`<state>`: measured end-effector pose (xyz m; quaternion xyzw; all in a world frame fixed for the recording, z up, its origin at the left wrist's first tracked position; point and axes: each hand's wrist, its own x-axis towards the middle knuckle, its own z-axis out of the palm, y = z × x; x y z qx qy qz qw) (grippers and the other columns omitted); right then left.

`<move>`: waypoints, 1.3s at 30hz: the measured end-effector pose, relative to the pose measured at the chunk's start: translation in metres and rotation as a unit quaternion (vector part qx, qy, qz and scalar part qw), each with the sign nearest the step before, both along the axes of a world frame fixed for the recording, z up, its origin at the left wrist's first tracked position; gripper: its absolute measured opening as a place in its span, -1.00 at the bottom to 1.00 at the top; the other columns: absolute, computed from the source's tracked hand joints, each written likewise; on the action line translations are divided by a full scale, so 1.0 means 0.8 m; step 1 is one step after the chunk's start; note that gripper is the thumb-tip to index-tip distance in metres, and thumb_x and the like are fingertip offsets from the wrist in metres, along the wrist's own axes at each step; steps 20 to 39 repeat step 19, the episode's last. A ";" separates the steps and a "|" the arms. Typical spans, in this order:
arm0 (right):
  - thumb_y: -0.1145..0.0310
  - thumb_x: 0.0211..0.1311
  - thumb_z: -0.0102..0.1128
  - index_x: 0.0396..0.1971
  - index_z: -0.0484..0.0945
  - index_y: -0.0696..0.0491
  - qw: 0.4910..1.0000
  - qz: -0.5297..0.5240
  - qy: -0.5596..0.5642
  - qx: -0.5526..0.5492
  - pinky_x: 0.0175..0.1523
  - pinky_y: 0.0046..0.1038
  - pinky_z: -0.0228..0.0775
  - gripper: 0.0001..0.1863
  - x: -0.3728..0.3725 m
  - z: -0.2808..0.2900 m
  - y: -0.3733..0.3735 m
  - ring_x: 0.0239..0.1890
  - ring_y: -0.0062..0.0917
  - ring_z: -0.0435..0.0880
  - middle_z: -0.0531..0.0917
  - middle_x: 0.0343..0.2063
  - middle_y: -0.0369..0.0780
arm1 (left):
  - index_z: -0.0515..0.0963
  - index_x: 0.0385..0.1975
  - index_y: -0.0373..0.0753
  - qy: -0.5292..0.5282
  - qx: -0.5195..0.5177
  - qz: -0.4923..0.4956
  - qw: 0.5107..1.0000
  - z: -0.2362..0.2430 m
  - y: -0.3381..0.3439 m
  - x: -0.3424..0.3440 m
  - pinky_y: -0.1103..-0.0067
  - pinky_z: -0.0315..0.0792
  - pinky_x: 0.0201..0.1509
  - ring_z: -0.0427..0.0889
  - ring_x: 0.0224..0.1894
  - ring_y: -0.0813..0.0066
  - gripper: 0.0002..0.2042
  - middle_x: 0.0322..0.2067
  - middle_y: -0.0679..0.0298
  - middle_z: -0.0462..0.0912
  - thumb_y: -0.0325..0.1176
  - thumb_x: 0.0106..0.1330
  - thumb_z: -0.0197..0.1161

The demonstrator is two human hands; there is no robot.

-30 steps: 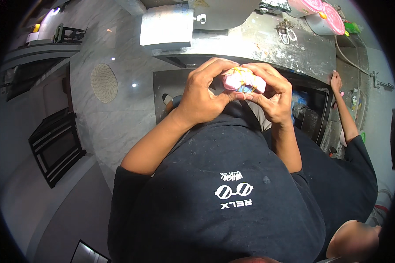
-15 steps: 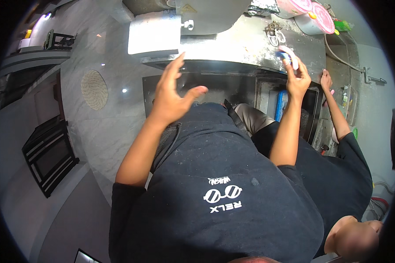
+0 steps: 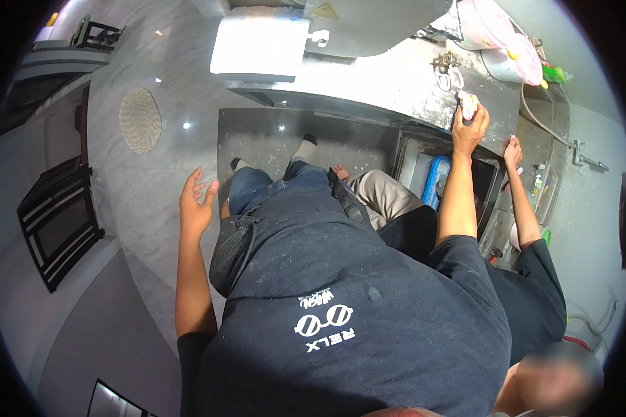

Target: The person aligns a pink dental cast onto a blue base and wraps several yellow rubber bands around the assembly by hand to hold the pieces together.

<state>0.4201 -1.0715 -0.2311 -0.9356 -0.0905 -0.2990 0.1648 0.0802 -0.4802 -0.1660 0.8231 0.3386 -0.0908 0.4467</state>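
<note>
My right hand (image 3: pixel 471 131) is raised over the right part of the floury counter (image 3: pixel 389 87). Its fingers are closed round a small pinkish-white thing (image 3: pixel 469 105), whose kind I cannot make out. A pair of scissors (image 3: pixel 448 78) with pale handles lies on the counter just beyond it. Out to the left, my left hand (image 3: pixel 199 203) is held above the floor with its fingers apart and nothing in it.
A white-covered box-shaped part (image 3: pixel 259 43) of a grey machine (image 3: pixel 375 24) stands on the counter. Pink-lidded buckets (image 3: pixel 513 62) are at the far right. Close on my right, a co-worker's hand (image 3: pixel 512 151) touches the counter's edge. Below is an opening with a blue item (image 3: pixel 435 182). A round woven mat (image 3: pixel 140 120) lies on the floor.
My left hand has dropped back and left, away from the counter's front. My right hand, still holding the small thing, has turned and lowered slightly. My body and view have shifted, showing my feet.
</note>
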 end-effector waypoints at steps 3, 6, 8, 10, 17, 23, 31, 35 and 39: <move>0.41 0.07 0.53 0.18 0.46 0.19 1.000 -0.007 -0.015 0.012 0.28 -0.13 0.44 -0.34 -0.012 -0.009 -0.015 0.17 -0.03 0.55 0.52 0.12 0.06 | 0.39 0.40 -0.28 0.000 -0.013 0.009 1.000 -0.004 0.003 -0.015 0.21 0.47 0.30 0.61 0.24 0.06 -0.31 0.29 -0.09 0.54 -0.02 0.39 0.40; 0.32 0.06 0.54 0.19 0.41 0.22 1.000 0.004 0.016 -0.005 0.33 -0.11 0.40 -0.29 -0.021 -0.002 -0.007 0.20 0.00 0.52 0.50 0.17 0.09 | 0.41 0.38 -0.28 -0.010 -0.028 0.019 0.999 -0.012 0.015 -0.045 0.22 0.47 0.31 0.62 0.23 0.08 -0.36 0.28 -0.07 0.55 -0.06 0.41 0.39; 0.29 0.06 0.53 0.20 0.40 0.24 0.999 0.011 0.037 -0.014 0.35 -0.10 0.37 -0.27 -0.029 0.011 0.011 0.23 0.02 0.51 0.49 0.19 0.10 | 0.43 0.37 -0.28 -0.023 -0.044 0.027 0.998 -0.023 0.027 -0.071 0.22 0.47 0.31 0.62 0.23 0.09 -0.38 0.27 -0.06 0.56 -0.08 0.42 0.38; 0.23 0.05 0.53 0.27 0.31 0.28 0.999 -0.024 0.020 -0.043 0.45 -0.04 0.23 -0.16 -0.051 0.009 0.023 0.34 0.08 0.38 0.40 0.28 0.16 | 0.48 0.33 -0.28 -0.020 -0.046 0.020 0.999 -0.034 0.046 -0.098 0.24 0.47 0.30 0.63 0.22 0.12 -0.44 0.26 -0.04 0.58 -0.13 0.43 0.38; 0.25 0.12 0.41 0.27 0.36 0.27 0.998 -0.046 -0.034 -0.007 0.49 0.03 0.14 -0.25 -0.200 -0.029 0.163 0.39 0.12 0.33 0.37 0.31 0.23 | 0.50 0.31 -0.25 -0.074 -0.068 0.058 0.993 -0.059 0.127 -0.264 0.27 0.48 0.29 0.64 0.21 0.15 -0.49 0.26 0.00 0.59 -0.17 0.45 0.36; 0.27 0.11 0.42 0.29 0.36 0.23 1.000 -0.008 -0.002 -0.020 0.49 0.07 0.12 -0.24 -0.268 -0.071 0.187 0.40 0.13 0.32 0.38 0.32 0.21 | 0.50 0.32 -0.23 -0.052 -0.073 0.062 0.994 -0.045 0.149 -0.323 0.28 0.45 0.32 0.64 0.21 0.13 -0.50 0.27 0.05 0.59 -0.19 0.45 0.37; 0.27 0.11 0.42 0.29 0.36 0.23 1.000 -0.008 -0.002 -0.020 0.49 0.07 0.12 -0.24 -0.268 -0.071 0.187 0.40 0.13 0.32 0.38 0.32 0.21 | 0.50 0.32 -0.23 -0.052 -0.073 0.062 0.994 -0.045 0.149 -0.323 0.28 0.45 0.32 0.64 0.21 0.13 -0.50 0.27 0.05 0.59 -0.19 0.45 0.37; 0.27 0.11 0.42 0.29 0.36 0.23 1.000 -0.008 -0.002 -0.020 0.49 0.07 0.12 -0.24 -0.268 -0.071 0.187 0.40 0.13 0.32 0.38 0.32 0.21 | 0.50 0.32 -0.23 -0.052 -0.073 0.062 0.994 -0.045 0.149 -0.323 0.28 0.45 0.32 0.64 0.21 0.13 -0.50 0.27 0.05 0.59 -0.19 0.45 0.37; 0.27 0.11 0.42 0.29 0.36 0.23 1.000 -0.008 -0.002 -0.020 0.49 0.07 0.12 -0.24 -0.268 -0.071 0.187 0.40 0.13 0.32 0.38 0.32 0.21 | 0.50 0.32 -0.23 -0.052 -0.073 0.062 0.994 -0.045 0.149 -0.323 0.28 0.45 0.32 0.64 0.21 0.13 -0.50 0.27 0.05 0.59 -0.19 0.45 0.37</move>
